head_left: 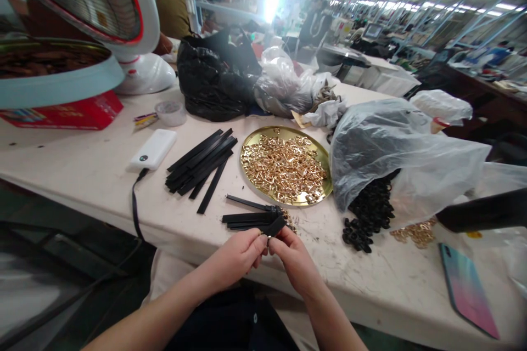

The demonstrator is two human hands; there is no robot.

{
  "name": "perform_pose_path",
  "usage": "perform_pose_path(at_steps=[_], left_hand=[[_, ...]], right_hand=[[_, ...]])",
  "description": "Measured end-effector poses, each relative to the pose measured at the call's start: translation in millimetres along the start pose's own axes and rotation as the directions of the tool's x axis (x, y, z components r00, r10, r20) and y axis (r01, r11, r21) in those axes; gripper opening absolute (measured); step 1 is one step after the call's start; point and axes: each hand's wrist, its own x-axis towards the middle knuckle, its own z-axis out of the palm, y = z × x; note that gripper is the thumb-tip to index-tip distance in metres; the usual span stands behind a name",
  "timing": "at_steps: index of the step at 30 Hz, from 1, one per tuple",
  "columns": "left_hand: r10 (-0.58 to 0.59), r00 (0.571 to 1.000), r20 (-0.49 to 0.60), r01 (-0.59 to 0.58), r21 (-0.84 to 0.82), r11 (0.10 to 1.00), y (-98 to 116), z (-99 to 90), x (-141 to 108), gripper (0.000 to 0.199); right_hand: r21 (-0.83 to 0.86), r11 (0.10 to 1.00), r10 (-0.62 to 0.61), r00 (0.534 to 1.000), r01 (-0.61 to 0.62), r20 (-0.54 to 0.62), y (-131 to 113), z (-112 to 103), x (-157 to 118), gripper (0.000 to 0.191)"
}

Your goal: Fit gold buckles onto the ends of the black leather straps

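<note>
At the table's front edge, my left hand [244,251] and my right hand [293,259] meet with fingertips pinched together. Between them they grip a black strap [274,227], and a small glint of gold metal shows at the fingertips. Just beyond my hands lies a bundle of black straps [246,219] with gold buckles at its right end, partly covered by the held strap. Farther back, a round gold tray [263,196] carries a heap of small gold buckles [284,167]. Several loose black straps [201,162] are piled left of the tray.
A white power bank [153,149] with a black cable and a tape roll [170,113] lie at left. Black loops [368,214] spill from a clear plastic bag [382,131], near a phone [468,289]. A black bag [214,77] and a fan [144,74] stand behind.
</note>
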Motion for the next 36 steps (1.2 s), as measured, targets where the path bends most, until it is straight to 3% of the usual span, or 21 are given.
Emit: perform_pose_path(at_steps=[5,11,15,18,21,24,29,32,36], left_hand=[[-0.004,0.999,-0.034,0.005,0.029,1.0,-1,2.2,1,0.033],[-0.011,0.999,-0.034,0.01,-0.028,1.0,-1,2.4,1,0.029],[0.009,0.998,-0.057,-0.006,0.05,0.999,1,0.8,1,0.028],[0.03,0.997,-0.064,-0.022,0.118,0.993,4,0.6,0,0.028],[0.063,0.996,-0.07,-0.051,0.16,0.986,8,0.7,-2,0.025],[0.095,0.994,-0.061,-0.084,0.168,0.982,11,-1.1,-3,0.024],[0.117,0.992,-0.052,-0.111,0.111,0.988,7,-6.6,-2,0.029],[0.069,0.995,-0.073,-0.066,0.04,0.997,0,-5.8,1,0.03],[-0.038,0.985,-0.169,0.014,-0.143,0.99,-9,1.2,5,0.023]], right_hand=[[-0.002,1.0,0.005,0.997,-0.005,-0.078,-3,7,1,0.002],[-0.087,0.996,-0.002,0.996,-0.006,-0.085,-2,0,1,0.01],[-0.148,0.989,-0.016,0.996,0.004,-0.085,-2,-1,2,0.012],[-0.372,0.918,-0.195,0.974,0.138,-0.12,-3,2,2,0.008],[-0.606,0.754,-0.395,0.913,0.255,-0.107,-4,3,0,0.008],[-0.695,0.656,-0.484,0.871,0.295,-0.087,-4,3,-1,0.008],[-0.663,0.642,-0.567,0.821,0.386,-0.072,-5,5,-5,0.004],[-0.634,0.637,-0.562,0.827,0.438,0.007,-5,6,-8,0.011],[-0.619,0.665,-0.521,0.854,0.418,0.018,-3,7,-11,0.016]])
